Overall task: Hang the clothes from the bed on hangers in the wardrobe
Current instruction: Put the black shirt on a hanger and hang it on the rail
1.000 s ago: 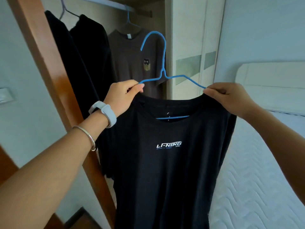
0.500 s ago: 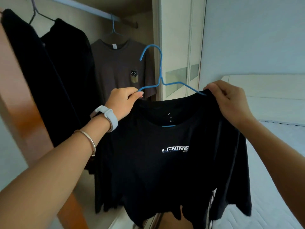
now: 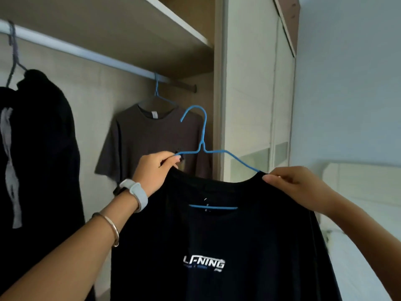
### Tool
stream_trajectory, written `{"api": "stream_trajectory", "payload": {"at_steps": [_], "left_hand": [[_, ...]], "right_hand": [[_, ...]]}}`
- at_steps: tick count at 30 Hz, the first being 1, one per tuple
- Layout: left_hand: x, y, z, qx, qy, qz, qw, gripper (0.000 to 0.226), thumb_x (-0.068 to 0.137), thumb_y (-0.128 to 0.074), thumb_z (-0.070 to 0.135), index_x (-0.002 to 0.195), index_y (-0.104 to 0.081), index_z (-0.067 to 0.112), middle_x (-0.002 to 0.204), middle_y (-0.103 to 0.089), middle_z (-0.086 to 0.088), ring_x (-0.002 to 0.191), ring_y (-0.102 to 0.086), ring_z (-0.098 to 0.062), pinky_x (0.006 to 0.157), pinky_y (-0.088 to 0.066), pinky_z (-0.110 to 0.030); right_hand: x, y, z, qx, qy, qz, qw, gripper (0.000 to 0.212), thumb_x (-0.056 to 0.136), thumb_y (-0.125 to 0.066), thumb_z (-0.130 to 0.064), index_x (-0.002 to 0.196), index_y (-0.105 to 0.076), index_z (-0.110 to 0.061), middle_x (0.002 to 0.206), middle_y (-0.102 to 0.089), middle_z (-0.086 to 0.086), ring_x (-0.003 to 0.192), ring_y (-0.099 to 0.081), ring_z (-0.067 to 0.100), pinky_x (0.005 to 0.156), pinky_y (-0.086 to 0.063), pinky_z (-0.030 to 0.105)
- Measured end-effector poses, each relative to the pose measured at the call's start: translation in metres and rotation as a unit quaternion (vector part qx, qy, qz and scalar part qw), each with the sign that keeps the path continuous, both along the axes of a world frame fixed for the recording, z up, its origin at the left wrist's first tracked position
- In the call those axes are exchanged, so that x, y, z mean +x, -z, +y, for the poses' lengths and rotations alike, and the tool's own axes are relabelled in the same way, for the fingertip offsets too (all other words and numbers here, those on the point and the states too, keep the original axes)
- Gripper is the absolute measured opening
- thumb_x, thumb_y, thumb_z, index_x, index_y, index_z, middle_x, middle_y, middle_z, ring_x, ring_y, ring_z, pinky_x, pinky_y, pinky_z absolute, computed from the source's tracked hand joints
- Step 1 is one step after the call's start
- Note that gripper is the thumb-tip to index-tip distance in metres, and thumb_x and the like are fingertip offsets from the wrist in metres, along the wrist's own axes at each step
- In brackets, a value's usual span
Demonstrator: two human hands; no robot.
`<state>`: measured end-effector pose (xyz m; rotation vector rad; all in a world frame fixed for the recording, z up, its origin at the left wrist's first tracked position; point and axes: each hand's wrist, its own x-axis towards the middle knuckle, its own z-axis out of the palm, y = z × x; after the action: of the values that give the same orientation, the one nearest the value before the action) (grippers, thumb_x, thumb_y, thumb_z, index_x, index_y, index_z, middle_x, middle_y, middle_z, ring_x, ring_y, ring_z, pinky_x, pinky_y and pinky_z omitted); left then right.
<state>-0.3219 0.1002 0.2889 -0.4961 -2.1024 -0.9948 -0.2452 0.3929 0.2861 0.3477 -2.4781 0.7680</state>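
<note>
A black T-shirt [image 3: 227, 235] with a white chest logo hangs on a blue wire hanger [image 3: 202, 135], held up in front of the open wardrobe. My left hand [image 3: 154, 172] pinches the hanger's left arm at the shirt's collar. My right hand [image 3: 293, 183] pinches the shirt's right shoulder where the hanger's arm goes under the cloth. The hanger's hook is free in the air, below the white wardrobe rail [image 3: 86, 53].
On the rail hang a grey T-shirt [image 3: 143, 140] on a blue hanger at the right end and dark clothes [image 3: 39, 148] at the left. A shelf [image 3: 173, 20] sits above the rail. A white wardrobe door [image 3: 249, 94] stands to the right, the bed [image 3: 364, 246] beyond it.
The view has tilted up and closer to the wardrobe, so the rail and shelf now show. Both hands have lifted the hanger with the black shirt higher toward the rail.
</note>
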Motion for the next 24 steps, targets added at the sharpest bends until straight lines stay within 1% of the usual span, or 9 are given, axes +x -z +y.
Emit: {"api": "stream_trajectory", "payload": {"at_steps": [3,6,9,13,16,20,22,23,24], "left_hand": [[-0.036,-0.014,-0.01,0.02,-0.057,0.022,0.998,0.024,0.091,-0.053,0.022,0.091,-0.071,0.006,0.078,-0.069,0.002,0.073,-0.061,-0.005,0.063,-0.036,0.003],[-0.068,-0.025,-0.023,0.017,-0.119,0.031,0.992,0.025,0.091,-0.053,0.019,0.098,-0.069,0.002,0.094,-0.073,-0.01,0.084,-0.062,-0.017,0.064,-0.037,-0.001],[-0.097,-0.041,-0.034,0.028,-0.177,0.051,0.982,0.027,0.091,-0.052,0.015,0.111,-0.065,0.004,0.111,-0.07,-0.014,0.103,-0.063,-0.027,0.084,-0.04,-0.019],[-0.128,-0.068,-0.034,0.01,-0.199,0.099,0.975,0.033,0.09,-0.05,0.009,0.122,-0.057,0.005,0.126,-0.059,-0.014,0.12,-0.051,-0.029,0.101,-0.033,-0.028],[-0.146,-0.095,-0.028,0.036,-0.149,0.083,0.985,0.029,0.094,-0.045,0.017,0.115,-0.061,0.004,0.119,-0.064,-0.014,0.116,-0.054,-0.027,0.092,-0.034,-0.021],[-0.172,-0.146,-0.032,0.091,-0.102,0.015,0.99,0.033,0.096,-0.039,0.03,0.094,-0.062,0.006,0.104,-0.066,-0.017,0.107,-0.057,-0.031,0.09,-0.04,-0.031],[-0.184,-0.17,-0.04,0.101,-0.106,0.009,0.989,0.033,0.092,-0.047,0.03,0.068,-0.052,0.008,0.078,-0.062,-0.016,0.091,-0.057,-0.038,0.079,-0.041,-0.033],[-0.189,-0.18,-0.045,0.103,-0.113,0.007,0.988,0.037,0.09,-0.051,0.026,0.057,-0.044,0.01,0.063,-0.053,-0.01,0.109,-0.047,-0.042,0.072,-0.037,-0.031],[-0.194,-0.189,-0.051,0.104,-0.121,0.004,0.987,0.04,0.087,-0.055,0.022,0.052,-0.038,0.013,0.056,-0.044,-0.005,0.076,-0.036,-0.009,0.069,-0.033,-0.028]], "right_hand": [[-0.053,-0.018,-0.013,-0.063,-0.078,0.005,0.995,0.036,0.087,-0.055,-0.037,0.064,-0.063,-0.01,0.051,-0.044,0.001,0.046,-0.038,0.008,0.044,-0.03,0.015],[-0.1,-0.033,-0.033,-0.051,-0.124,0.018,0.991,0.039,0.087,-0.054,-0.039,0.063,-0.062,-0.01,0.049,-0.043,-0.002,0.046,-0.037,0.007,0.045,-0.029,0.013],[-0.139,-0.053,-0.058,-0.064,-0.149,0.042,0.986,0.042,0.087,-0.056,-0.035,0.05,-0.055,-0.016,0.037,-0.04,-0.009,0.036,-0.038,0.003,0.042,-0.029,0.01],[-0.188,-0.073,-0.101,-0.12,-0.179,0.047,0.975,0.038,0.087,-0.057,-0.037,0.06,-0.065,-0.012,0.046,-0.053,-0.009,0.045,-0.048,0.001,0.054,-0.039,0.02],[-0.226,-0.088,-0.14,-0.205,-0.201,0.038,0.957,0.042,0.086,-0.059,-0.036,0.073,-0.066,0.003,0.06,-0.054,0.007,0.057,-0.049,0.017,0.059,-0.039,0.031],[-0.265,-0.119,-0.199,-0.306,-0.234,0.031,0.922,0.046,0.083,-0.062,-0.037,0.08,-0.063,0.009,0.065,-0.057,0.024,0.064,-0.052,0.023,0.064,-0.042,0.034],[-0.277,-0.136,-0.223,-0.324,-0.249,0.038,0.912,0.05,0.083,-0.061,-0.037,0.082,-0.06,0.013,0.066,-0.053,0.018,0.065,-0.05,0.022,0.062,-0.039,0.036],[-0.281,-0.144,-0.233,-0.327,-0.257,0.04,0.909,0.051,0.084,-0.059,-0.036,0.082,-0.059,0.014,0.067,-0.05,0.013,0.065,-0.048,0.022,0.062,-0.037,0.036],[-0.285,-0.152,-0.242,-0.33,-0.268,0.035,0.905,0.05,0.085,-0.058,-0.035,0.08,-0.059,0.015,0.069,-0.048,0.011,0.065,-0.046,0.022,0.062,-0.035,0.035]]}}
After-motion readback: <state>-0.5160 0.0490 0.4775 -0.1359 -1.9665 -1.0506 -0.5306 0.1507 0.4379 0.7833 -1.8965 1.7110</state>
